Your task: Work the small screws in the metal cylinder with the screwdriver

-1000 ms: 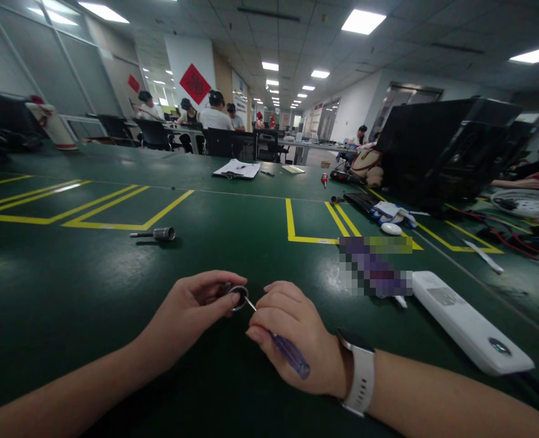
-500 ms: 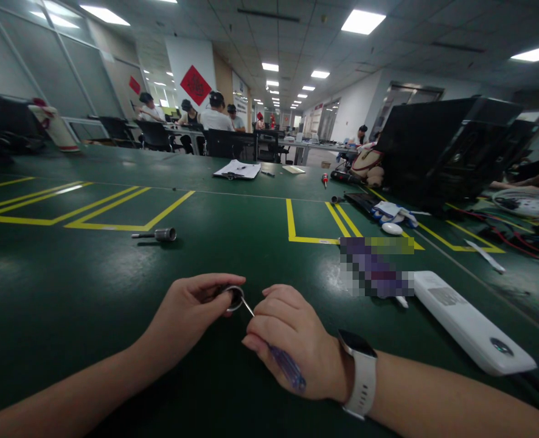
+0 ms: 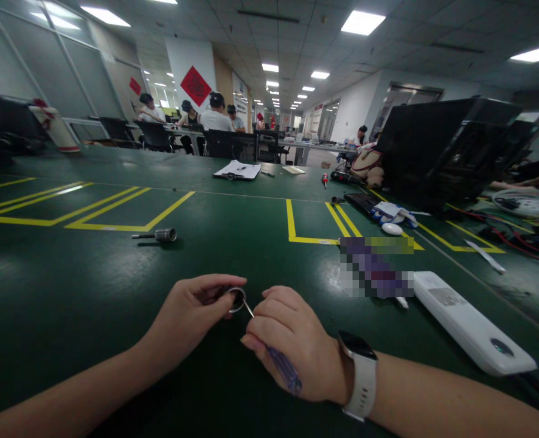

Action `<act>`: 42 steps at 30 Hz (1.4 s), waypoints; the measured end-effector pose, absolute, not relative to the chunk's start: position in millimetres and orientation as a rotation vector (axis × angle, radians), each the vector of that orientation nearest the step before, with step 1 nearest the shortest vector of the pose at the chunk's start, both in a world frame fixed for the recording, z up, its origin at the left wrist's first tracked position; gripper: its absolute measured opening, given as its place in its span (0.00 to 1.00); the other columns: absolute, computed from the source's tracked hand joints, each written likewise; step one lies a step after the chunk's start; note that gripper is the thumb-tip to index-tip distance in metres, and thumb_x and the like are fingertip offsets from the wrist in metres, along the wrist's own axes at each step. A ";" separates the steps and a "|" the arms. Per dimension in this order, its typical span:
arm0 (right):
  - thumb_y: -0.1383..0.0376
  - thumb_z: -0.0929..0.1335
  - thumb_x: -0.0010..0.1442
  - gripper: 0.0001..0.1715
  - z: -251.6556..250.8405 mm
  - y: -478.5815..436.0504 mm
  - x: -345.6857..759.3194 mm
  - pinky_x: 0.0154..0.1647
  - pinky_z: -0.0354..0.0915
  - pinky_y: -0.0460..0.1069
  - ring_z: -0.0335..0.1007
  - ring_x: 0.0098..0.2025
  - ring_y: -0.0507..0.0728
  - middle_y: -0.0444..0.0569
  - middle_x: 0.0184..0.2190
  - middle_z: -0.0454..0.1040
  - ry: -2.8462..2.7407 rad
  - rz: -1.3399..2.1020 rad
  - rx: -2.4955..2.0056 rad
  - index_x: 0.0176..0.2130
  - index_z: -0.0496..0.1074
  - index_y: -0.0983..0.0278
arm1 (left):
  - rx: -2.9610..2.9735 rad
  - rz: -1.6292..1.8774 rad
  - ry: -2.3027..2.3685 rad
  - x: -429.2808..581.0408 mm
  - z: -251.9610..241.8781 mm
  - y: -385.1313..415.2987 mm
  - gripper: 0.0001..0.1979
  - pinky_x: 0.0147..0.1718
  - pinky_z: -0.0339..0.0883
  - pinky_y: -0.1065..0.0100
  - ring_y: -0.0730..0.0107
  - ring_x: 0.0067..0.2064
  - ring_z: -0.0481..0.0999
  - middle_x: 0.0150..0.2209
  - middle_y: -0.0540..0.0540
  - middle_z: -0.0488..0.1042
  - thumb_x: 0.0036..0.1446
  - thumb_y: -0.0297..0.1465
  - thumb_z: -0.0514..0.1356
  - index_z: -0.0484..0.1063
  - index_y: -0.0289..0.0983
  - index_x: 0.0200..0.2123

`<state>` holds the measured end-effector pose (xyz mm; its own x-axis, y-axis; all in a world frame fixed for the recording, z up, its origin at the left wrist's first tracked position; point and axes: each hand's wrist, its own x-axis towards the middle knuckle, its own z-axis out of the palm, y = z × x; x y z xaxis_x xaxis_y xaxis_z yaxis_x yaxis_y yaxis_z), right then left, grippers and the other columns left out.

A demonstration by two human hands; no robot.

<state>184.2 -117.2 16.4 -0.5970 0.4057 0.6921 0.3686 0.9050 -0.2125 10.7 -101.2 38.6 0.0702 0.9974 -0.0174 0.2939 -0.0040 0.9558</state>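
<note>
Presently, left grip (image 3: 191, 311) closed: thumb and fingers pinch a metal ring-ended piece (image 3: 237, 299), its round opening turned toward the right grip (image 3: 292, 340). Most of the piece's body is covered by the fingers; full shape cannot be told. Right grip is clenched around a screwdriver (image 3: 283, 368), clear purplish handle pointing back toward the wearer from under the palm, thin shaft leaving the fingers toward the left grip. Shaft end meets the ring's opening; whether it bears on the inner wall cannot be told. The two grips are near each other, not touching, above the green table (image 3: 114, 310). Watch (image 3: 358, 371) with a pale strap on the wrist just behind the right grip. Ahead and to the left of the left grip, a metal socket with a narrow shank (image 3: 157, 235) lies on its side. Ahead of both grips, well apart, a clipboard with papers (image 3: 237, 170). To the right of the right grip, a long white device (image 3: 472, 322); ahead and to the right, a pixelated purplish item (image 3: 374, 267) and, farther on, a white oval object (image 3: 392, 229) beside a white-and-blue glove (image 3: 392, 213).
</note>
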 end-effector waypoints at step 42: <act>0.63 0.65 0.56 0.09 10.3 -72.3 204.8 0.39 0.62 0.51 0.68 0.36 0.54 0.49 0.33 0.74 -1.188 1.353 -0.698 0.34 0.72 0.65 | 2.310 0.876 1.379 23.1 9.6 -11.7 0.11 0.34 0.63 0.64 0.64 0.35 0.72 0.33 0.47 0.72 0.48 0.37 0.60 0.68 0.37 0.33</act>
